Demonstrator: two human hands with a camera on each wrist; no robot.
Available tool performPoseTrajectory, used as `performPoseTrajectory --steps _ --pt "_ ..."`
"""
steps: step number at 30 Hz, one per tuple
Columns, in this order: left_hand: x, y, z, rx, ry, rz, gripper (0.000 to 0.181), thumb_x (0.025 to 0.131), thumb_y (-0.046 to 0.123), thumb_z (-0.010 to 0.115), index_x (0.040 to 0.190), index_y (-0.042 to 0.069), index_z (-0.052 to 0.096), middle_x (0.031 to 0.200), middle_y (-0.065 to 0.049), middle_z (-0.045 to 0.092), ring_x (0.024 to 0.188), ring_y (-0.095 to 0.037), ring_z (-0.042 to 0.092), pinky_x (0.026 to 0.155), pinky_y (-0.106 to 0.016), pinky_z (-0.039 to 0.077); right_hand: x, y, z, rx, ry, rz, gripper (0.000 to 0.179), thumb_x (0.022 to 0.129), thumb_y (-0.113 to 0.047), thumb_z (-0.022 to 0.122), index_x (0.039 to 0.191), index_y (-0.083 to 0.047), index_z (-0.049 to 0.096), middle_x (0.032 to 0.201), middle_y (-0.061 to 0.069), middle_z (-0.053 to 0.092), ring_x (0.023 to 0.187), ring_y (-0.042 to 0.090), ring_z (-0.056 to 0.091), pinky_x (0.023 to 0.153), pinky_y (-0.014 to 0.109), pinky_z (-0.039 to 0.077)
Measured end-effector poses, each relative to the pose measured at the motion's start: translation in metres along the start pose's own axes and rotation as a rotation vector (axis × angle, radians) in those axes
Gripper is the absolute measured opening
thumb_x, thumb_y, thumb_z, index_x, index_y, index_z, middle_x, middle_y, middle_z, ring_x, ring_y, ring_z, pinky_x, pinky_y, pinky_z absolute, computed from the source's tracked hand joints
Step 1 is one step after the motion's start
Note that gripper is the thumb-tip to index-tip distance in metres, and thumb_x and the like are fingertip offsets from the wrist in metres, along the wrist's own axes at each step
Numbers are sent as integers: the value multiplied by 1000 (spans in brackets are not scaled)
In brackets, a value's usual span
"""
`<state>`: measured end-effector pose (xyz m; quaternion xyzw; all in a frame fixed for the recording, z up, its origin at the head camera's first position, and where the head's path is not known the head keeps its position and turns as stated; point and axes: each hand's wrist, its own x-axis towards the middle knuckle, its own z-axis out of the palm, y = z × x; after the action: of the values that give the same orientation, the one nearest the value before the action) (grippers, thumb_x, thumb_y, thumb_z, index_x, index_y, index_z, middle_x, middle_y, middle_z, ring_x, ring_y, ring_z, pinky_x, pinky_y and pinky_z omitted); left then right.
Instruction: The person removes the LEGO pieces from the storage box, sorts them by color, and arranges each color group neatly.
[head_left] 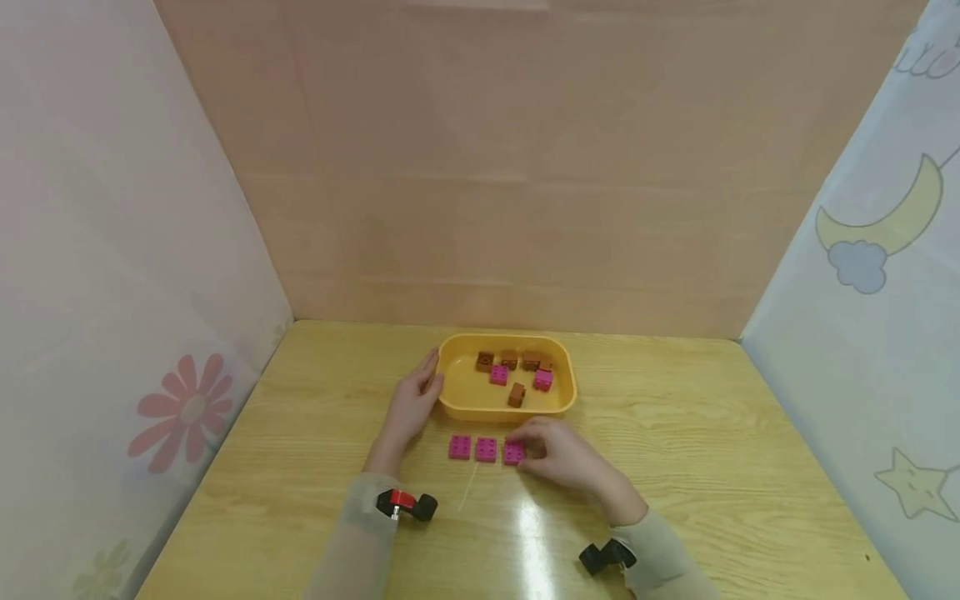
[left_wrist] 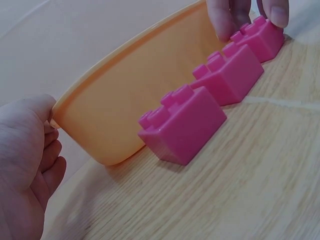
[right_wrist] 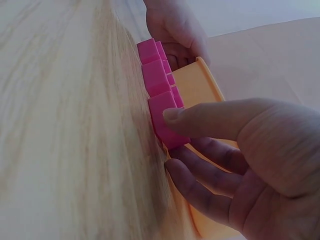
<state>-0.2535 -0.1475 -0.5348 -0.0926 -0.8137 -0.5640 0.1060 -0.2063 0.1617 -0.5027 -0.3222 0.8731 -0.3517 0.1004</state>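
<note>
Three pink toy bricks stand in a row on the table: a left one (head_left: 460,447), a middle one (head_left: 486,450) and a right one (head_left: 513,452). My right hand (head_left: 558,452) pinches the right brick between thumb and fingers; in the right wrist view the thumb (right_wrist: 200,119) presses its side. Behind the row is a yellow plastic tray (head_left: 506,415). At its left end my left hand (head_left: 412,404) grips the rim, thumb on the edge and fingers (left_wrist: 52,165) curled beneath.
Inside the tray lie several brown bricks (head_left: 517,395) and two pink bricks (head_left: 498,375). The wooden table (head_left: 675,467) is bounded by a brown back wall (head_left: 510,208) and patterned side sheets (head_left: 862,350). Both sleeves carry black wrist devices (head_left: 609,556).
</note>
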Motion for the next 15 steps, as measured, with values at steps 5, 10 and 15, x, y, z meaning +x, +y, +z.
performPoseTrajectory --steps 5,10,15 --pt "0 -1 1 -2 -9 -21 51 113 15 56 159 -1 44 169 -12 39 157 -24 34 129 -41 29 -1 0 1 -49 15 -14 41 89 -11 87 128 -12 76 122 -4 72 106 19 67 94 38 60" --pt "0 -1 1 -2 -7 -29 51 113 16 56 159 0 44 170 -8 39 157 -22 34 129 -39 28 -1 1 3 -83 26 -28 41 89 -12 87 128 -12 77 121 -4 73 106 17 67 94 39 59" --pt "0 -1 1 1 -11 -28 51 113 16 56 159 -1 43 170 -6 38 157 -23 33 130 -40 27 -1 0 3 -104 30 -38 41 89 -12 87 128 -13 77 121 -4 73 107 17 66 94 39 59"
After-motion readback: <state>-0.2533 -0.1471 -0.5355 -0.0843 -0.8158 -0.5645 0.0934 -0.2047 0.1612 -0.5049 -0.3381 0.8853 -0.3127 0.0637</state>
